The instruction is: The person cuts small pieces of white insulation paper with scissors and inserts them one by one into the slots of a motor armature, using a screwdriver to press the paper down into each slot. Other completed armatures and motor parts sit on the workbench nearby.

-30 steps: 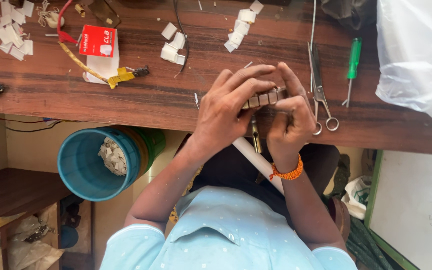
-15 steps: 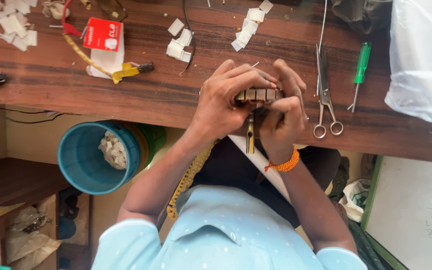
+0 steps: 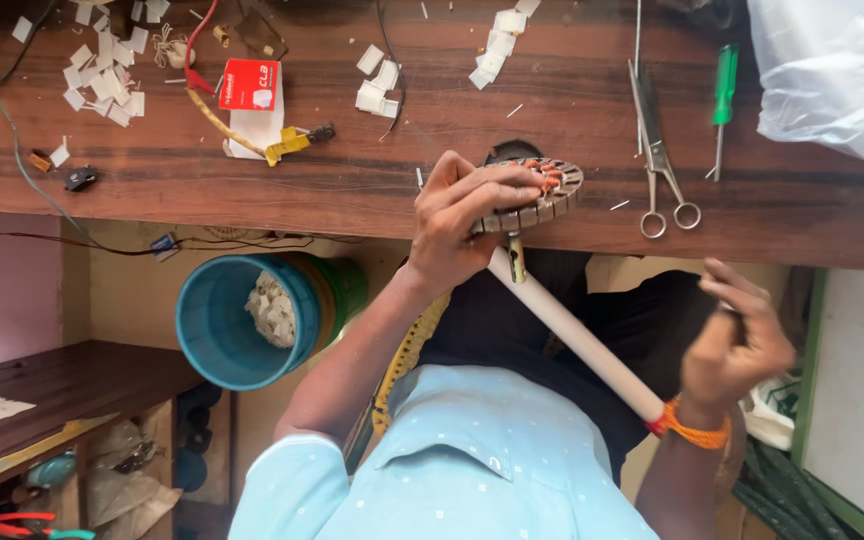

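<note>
A round slotted metal core (image 3: 542, 192) with copper-coloured wire in its slots, the kind found inside a small motor, sits at the near edge of the wooden workbench (image 3: 252, 180), tilted up on its rim. The left hand (image 3: 457, 225) grips it, fingers curled over its top and side, thumb beneath. A short shaft sticks down out of the core, and just below it a long white tube (image 3: 577, 340) slants away toward the person's lap.

The right hand (image 3: 737, 345) hangs well apart from the core, off the bench edge and lower, near the far end of the white tube. Its fingers are loosely curled; whether they pinch anything I cannot tell. An orange band (image 3: 692, 430) circles that wrist.

On the bench beyond the core, a pair of scissors (image 3: 657, 150) lies close by on one side, with a green-handled screwdriver (image 3: 722, 100) just past them and a clear plastic bag (image 3: 832, 70) further out. On the core's other side lie scattered white paper slips (image 3: 382, 80), then a red and white box (image 3: 250, 90) with a yellow-handled tool (image 3: 287, 145) beside it, and more slips (image 3: 102, 70) further along.

Below the bench edge, well away from the core, a blue bucket (image 3: 232, 320) holds white scraps.
</note>
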A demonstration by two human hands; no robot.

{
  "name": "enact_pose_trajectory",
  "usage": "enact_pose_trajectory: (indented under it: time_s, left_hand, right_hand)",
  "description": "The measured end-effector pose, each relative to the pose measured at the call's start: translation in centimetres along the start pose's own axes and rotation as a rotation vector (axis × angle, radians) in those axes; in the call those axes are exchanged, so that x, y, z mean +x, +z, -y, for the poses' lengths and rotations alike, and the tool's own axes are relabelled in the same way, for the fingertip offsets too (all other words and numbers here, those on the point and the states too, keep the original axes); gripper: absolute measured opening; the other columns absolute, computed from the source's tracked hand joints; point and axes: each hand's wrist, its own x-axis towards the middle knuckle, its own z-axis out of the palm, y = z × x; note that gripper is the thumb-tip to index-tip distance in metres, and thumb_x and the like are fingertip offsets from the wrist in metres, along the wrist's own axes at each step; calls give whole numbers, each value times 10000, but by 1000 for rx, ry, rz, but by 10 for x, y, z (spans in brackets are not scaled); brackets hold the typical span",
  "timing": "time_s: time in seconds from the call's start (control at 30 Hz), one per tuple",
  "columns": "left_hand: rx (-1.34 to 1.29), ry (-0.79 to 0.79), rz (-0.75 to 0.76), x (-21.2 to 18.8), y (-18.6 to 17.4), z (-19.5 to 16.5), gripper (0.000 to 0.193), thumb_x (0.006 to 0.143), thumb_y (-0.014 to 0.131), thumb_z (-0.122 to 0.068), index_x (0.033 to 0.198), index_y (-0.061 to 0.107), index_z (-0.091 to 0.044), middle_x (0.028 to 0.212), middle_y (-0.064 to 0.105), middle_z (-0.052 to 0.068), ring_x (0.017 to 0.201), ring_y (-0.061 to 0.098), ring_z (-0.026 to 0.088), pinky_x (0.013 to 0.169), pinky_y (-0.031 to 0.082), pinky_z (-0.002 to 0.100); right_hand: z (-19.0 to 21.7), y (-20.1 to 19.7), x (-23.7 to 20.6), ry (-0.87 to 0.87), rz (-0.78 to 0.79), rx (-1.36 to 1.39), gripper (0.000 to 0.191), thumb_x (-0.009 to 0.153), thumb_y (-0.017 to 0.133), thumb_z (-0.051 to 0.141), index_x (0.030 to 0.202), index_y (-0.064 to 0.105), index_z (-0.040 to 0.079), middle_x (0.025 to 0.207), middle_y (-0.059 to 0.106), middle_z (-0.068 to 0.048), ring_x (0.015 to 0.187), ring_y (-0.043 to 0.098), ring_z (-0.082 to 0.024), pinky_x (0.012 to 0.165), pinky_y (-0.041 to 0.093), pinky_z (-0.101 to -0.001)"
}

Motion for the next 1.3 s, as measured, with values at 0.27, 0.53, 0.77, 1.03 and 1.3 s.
enact_pose_trajectory:
  time_s: [0.27,0.53,0.77,1.03,1.3]
  left_hand:
    - [136,234,98,-7,10,19,343,810,728,-2,1112,769,-159,1255,733,-105,880,562,169,869,494,301]
    - [290,296,243,18,12,15,627,799,724,-504,1366,606,-262,1426,596,-68,1193,557,237,1079,445,366]
    - [72,-95,84,30,-5,52,498,1057,409,-561,1361,599,-215,1419,577,-28,1338,493,198,1189,398,404]
    - [705,-118,163,-1,-22,79,429,972,701,-352,1337,671,-130,1464,479,90,1363,385,304,1061,352,464]
    - [662,-196,185,-68,-31,26,441,974,742,-386,1277,666,-76,1516,480,78,1437,371,307,1116,335,505]
  right_hand:
    - [-25,-30,-46,190,0,49,309,951,402,-184,1064,678,-101,1094,728,-198,955,716,-209,917,601,-294]
    - [-1,-17,-65,253,79,13,291,962,428,-183,1062,682,-82,1070,739,-163,936,728,-208,881,576,-293]
    - [19,-22,-53,126,97,5,260,998,462,-171,1070,686,-61,1077,739,-144,941,724,-193,896,583,-287]
    - [17,-29,-66,153,96,-60,287,984,448,-174,1082,695,-65,1059,738,-142,940,725,-192,885,576,-281]
    - [23,-26,-38,71,86,-86,215,999,515,-148,1044,691,-33,1077,729,-130,874,631,-161,814,521,-265]
